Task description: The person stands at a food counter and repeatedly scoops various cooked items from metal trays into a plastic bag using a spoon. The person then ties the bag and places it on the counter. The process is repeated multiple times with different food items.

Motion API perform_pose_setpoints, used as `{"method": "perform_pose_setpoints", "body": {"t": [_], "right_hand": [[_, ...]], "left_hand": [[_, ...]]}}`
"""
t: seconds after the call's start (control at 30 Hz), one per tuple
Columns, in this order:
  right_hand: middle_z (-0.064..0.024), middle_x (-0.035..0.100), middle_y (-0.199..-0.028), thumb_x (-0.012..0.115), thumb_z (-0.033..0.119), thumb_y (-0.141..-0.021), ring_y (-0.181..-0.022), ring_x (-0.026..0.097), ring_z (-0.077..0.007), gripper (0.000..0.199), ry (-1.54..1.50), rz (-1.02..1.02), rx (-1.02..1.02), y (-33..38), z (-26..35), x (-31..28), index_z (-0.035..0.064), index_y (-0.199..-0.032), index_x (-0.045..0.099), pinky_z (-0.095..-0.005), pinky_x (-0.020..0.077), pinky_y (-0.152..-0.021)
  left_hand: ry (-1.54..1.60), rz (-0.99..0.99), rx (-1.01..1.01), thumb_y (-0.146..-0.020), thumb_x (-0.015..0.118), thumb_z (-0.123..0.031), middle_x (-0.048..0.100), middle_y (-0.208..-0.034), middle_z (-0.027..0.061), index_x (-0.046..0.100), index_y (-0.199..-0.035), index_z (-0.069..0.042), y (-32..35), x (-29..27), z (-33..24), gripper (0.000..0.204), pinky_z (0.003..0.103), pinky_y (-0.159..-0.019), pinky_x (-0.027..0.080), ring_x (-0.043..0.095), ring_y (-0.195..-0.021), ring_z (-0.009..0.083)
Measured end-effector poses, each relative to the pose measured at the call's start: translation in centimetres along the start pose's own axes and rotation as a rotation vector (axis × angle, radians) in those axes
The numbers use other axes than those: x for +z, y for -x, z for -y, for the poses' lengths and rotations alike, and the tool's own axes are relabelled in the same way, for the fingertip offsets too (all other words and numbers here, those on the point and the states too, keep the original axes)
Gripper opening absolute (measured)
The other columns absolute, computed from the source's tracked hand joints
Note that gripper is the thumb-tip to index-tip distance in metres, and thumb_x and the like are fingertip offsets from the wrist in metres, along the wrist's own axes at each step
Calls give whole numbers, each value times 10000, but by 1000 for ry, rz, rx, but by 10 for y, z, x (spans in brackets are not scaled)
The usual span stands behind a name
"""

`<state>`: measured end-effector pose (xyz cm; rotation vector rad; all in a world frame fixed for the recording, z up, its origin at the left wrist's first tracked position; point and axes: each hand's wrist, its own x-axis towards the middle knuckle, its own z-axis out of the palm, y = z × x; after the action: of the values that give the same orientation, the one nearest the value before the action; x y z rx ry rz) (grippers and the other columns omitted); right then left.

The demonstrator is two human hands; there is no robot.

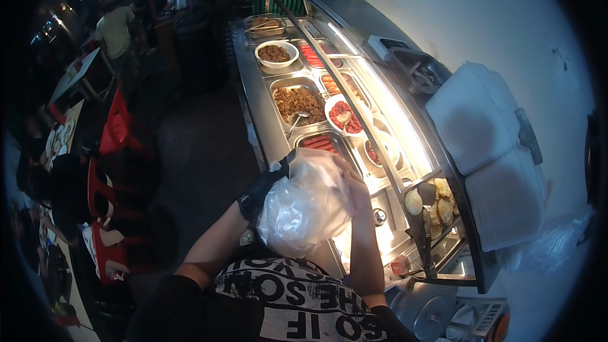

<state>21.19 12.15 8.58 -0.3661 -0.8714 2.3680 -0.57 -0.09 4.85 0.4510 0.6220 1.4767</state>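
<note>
A clear plastic bag (304,206), crinkled and shiny, is held in front of my chest between my two hands. My left hand (261,189), in a black glove, grips the bag at its upper left side; its fingertips are partly hidden behind the plastic. On the upper right side my bare right hand (352,180) is closed on the bag, fingers partly covered by it. What the bag contains, if anything, I cannot make out. Just beyond it, a steel tray of red sausages (320,144) sits in the lit food counter.
The steel counter (272,141) holds a tray of minced food (296,102) with a spoon, a white bowl of red pieces (345,117) and several other trays. A glass guard runs along its right. Stacked white foam boxes (475,117) stand right; red chairs (117,128) and seated people are left.
</note>
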Motion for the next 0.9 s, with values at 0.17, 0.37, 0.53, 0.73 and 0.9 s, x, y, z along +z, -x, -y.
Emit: {"method": "perform_pose_setpoints", "body": {"t": [0.17,0.37,0.53,0.73,0.9], "right_hand": [[-95,534,-1241,491,199,-911,-1029,562,-245,409,652,-191,-73,-37,-94,-129,23,-1279,463,-419,453,-879],[-78,596,-1022,430,270,-949,-846,565,-181,300,101,-445,193,-29,-148,-123,103,-1177,531,-343,486,-671],[2,509,-760,495,169,-959,-615,436,-56,136,484,-896,-641,3,-82,-45,39,-940,533,-205,371,-574],[-103,583,-1044,711,183,-781,-1025,528,-184,437,1140,50,-673,25,-27,104,-8,-1141,556,-285,411,-867],[-92,588,-991,710,-25,-744,-955,576,-157,503,945,-53,-478,34,-30,123,-7,-1218,543,-272,470,-829]], "left_hand": [[-175,-96,-116,-951,514,-272,615,-1069,30,471,-1305,-92,-29,-119,76,399,292,-830,497,601,-919,133],[-711,-564,28,-964,487,-292,641,-946,33,601,-1163,-70,-12,-255,122,319,294,-781,485,592,-896,127],[-506,-379,263,-884,600,-126,640,-837,64,636,-965,-32,16,-86,-13,130,268,-702,486,601,-776,141],[-590,105,266,-844,634,-73,669,-1007,126,645,-981,20,61,63,-86,166,320,-874,478,624,-944,188],[-602,132,269,-809,663,-60,661,-1066,121,645,-1049,14,62,82,-79,252,317,-915,458,601,-1014,191]]}}
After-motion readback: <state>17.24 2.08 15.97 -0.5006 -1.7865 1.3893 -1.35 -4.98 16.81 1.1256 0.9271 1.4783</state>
